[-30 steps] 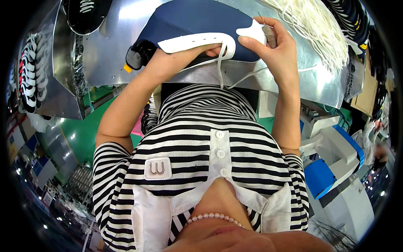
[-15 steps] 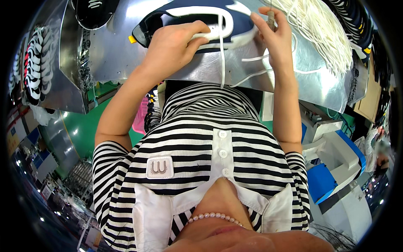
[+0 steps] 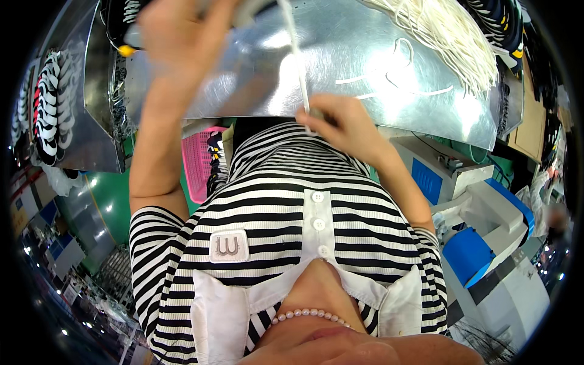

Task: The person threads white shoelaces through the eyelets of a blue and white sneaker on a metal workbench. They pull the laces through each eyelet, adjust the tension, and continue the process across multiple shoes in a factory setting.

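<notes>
My left hand [image 3: 182,36], blurred by motion, is at the upper left over the metal table. It grips a shoe, mostly hidden by the hand and cut off by the upper edge; its yellow heel tab [image 3: 126,50] shows left of the hand. From the upper edge a white shoelace [image 3: 296,55] runs taut down to my right hand [image 3: 344,125]. That hand is closed near the table's front edge, pinching the lace's lower end. A dark, small handle partly shows among its fingers.
A heap of white laces [image 3: 450,42] covers the table's [image 3: 243,91] right side, with loose laces [image 3: 398,67] nearby. Dark shoes [image 3: 505,30] line the far right. Black-and-white shoe parts [image 3: 52,109] hang at left. Below are a pink basket [image 3: 196,164] and a white-blue machine [image 3: 480,231].
My left hand and the shoe have moved left and away from me. My right hand has come from the upper right to the table's front edge, taking hold of the shoelace and drawing it taut.
</notes>
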Action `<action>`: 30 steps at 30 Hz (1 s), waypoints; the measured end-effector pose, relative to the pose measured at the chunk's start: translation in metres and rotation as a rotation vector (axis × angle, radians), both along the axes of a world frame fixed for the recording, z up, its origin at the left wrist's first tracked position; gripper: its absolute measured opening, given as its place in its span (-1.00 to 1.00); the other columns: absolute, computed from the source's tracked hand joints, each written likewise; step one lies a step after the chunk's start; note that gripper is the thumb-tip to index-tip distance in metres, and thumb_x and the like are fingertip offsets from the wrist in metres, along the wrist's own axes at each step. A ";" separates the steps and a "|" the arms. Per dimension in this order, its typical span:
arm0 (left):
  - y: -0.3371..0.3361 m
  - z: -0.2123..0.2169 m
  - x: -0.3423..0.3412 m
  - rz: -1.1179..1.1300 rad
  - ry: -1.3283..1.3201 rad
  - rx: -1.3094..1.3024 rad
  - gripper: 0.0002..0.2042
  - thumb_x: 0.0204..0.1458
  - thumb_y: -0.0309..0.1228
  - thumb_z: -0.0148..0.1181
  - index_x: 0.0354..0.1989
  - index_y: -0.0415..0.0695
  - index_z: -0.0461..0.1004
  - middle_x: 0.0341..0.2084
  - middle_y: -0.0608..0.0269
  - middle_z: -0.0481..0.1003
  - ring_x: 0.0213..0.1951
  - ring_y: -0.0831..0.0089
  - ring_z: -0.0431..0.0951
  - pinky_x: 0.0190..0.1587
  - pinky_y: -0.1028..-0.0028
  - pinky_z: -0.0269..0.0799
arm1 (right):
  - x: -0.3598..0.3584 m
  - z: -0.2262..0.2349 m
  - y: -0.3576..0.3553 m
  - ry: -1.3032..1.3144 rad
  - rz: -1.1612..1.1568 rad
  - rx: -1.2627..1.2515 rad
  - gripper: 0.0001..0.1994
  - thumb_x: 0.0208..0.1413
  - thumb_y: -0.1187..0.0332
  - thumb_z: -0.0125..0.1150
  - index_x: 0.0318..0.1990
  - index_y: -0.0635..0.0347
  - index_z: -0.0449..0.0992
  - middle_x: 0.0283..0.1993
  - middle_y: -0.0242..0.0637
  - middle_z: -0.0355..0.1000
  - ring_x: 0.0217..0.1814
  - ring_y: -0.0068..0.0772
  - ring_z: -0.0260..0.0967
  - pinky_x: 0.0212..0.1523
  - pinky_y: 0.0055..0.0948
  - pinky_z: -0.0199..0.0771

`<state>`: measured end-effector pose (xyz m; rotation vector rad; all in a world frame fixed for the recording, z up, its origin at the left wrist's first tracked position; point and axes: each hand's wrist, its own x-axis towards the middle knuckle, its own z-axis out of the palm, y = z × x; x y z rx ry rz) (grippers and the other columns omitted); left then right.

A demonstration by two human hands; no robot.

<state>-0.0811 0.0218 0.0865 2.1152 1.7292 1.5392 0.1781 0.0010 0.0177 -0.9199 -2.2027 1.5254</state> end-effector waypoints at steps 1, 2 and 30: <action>0.003 0.019 0.006 0.021 -0.103 0.011 -0.83 0.15 -0.48 0.25 -0.12 -0.25 0.54 -0.29 0.36 0.56 -0.34 0.69 0.50 -0.29 0.66 0.42 | 0.010 0.000 -0.011 -0.041 0.046 0.054 -0.79 0.18 0.26 0.25 -0.35 0.24 0.52 -0.53 -0.17 0.37 -0.54 -0.18 0.30 -0.46 -0.36 0.31; 0.006 0.038 0.012 0.038 -0.209 0.027 -0.89 0.20 -0.50 0.17 -0.19 -0.28 0.51 -0.37 0.43 0.51 -0.40 0.75 0.42 -0.37 0.73 0.35 | 0.023 -0.003 -0.020 -0.082 0.015 0.048 -0.79 0.17 0.27 0.25 -0.35 0.25 0.52 -0.50 -0.16 0.39 -0.52 -0.13 0.31 -0.45 -0.34 0.32; -0.008 -0.045 0.020 -0.159 0.328 -0.720 -0.75 0.25 -0.30 0.08 -0.11 -0.21 0.57 -0.27 0.02 0.60 -0.27 0.09 0.60 -0.19 0.32 0.48 | -0.026 0.057 0.106 0.642 -0.449 -0.144 -0.94 0.17 0.54 0.21 -0.21 0.28 0.55 -0.45 -0.34 0.56 -0.64 -0.88 0.12 -0.63 -0.79 0.03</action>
